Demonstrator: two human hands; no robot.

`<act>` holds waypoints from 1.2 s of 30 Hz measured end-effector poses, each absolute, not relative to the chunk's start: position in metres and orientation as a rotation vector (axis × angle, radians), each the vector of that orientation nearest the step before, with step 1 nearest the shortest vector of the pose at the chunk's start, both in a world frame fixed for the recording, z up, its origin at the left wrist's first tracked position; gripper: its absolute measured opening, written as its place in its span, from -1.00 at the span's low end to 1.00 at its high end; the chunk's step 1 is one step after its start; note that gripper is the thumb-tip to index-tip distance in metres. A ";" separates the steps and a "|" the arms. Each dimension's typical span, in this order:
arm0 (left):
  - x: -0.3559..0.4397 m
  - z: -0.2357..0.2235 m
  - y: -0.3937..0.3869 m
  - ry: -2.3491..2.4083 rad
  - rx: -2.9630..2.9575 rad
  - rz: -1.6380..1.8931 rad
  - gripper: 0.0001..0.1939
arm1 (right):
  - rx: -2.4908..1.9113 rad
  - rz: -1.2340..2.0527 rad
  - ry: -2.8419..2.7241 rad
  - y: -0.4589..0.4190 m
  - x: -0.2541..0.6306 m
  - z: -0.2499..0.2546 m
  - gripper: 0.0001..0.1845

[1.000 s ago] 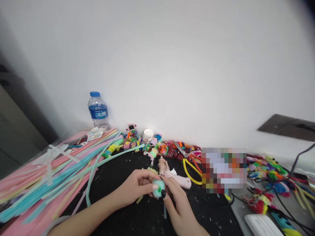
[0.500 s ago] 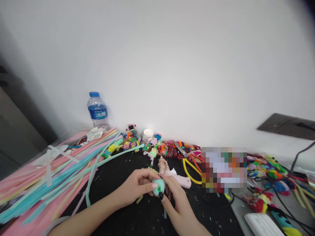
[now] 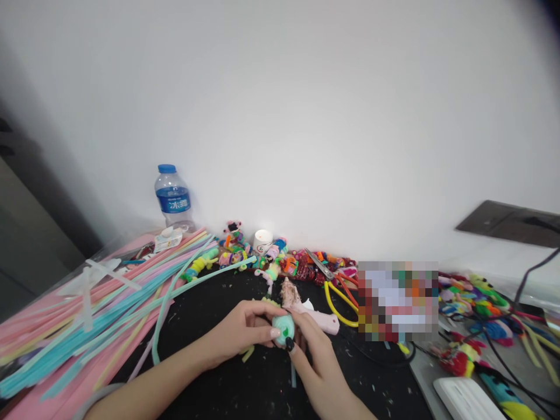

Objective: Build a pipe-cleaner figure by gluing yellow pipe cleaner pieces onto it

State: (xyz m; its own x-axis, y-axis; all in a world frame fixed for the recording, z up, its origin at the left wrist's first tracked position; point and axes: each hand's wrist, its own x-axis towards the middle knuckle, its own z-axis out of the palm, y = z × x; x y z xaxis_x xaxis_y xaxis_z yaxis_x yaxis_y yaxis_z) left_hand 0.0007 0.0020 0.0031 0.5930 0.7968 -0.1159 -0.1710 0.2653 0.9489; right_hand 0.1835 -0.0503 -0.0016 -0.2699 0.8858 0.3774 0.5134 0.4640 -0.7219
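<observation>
My left hand [image 3: 249,332] and my right hand [image 3: 317,356] meet over the black work surface [image 3: 245,391], both closed around a small mint-green fuzzy ball [image 3: 283,326]. A darker green spot shows on the ball's front. The left thumb presses its left side, while the right thumb, black at its tip, touches the lower right. Fingers hide the ball's back. Just behind the right hand lies a pale pink glue gun [image 3: 321,319] with a grimy nozzle. A short yellow-green strip [image 3: 248,354] lies beneath the left hand, and a clear stick [image 3: 293,375] is beside the right wrist.
Long pastel pipe cleaners [image 3: 131,309] spread across the left side. Behind them stands a water bottle [image 3: 174,198]. Along the wall are several colourful fuzzy figures [image 3: 234,256], a white cup [image 3: 263,240] and scissors [image 3: 321,265] with yellow-orange handles. Cables [image 3: 494,350] and a white device [image 3: 464,399] lie right.
The ball has turned slightly in my fingers and shifted a little up, its green spot now lower right. Both hands keep hold of it.
</observation>
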 end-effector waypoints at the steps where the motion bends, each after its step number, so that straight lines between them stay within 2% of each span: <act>1: 0.001 0.003 0.002 0.676 1.113 0.728 -0.57 | -1.159 0.585 -1.927 -0.050 0.184 -0.002 -0.56; 19: 0.000 -0.004 0.002 0.653 1.133 0.756 -0.60 | -1.109 0.670 -1.896 -0.049 0.180 0.008 -0.63; 36: -0.001 0.001 0.002 0.542 1.162 0.787 -0.69 | -1.071 0.668 -1.907 -0.051 0.182 0.005 -0.57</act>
State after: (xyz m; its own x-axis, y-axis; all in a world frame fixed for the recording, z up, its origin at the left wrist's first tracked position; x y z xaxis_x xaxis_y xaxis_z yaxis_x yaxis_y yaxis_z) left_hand -0.0014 0.0023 0.0014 0.6230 0.7820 0.0180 -0.2624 0.1873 0.9466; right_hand 0.1816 -0.0514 0.0053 -0.2933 0.8672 0.4025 0.4263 0.4954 -0.7568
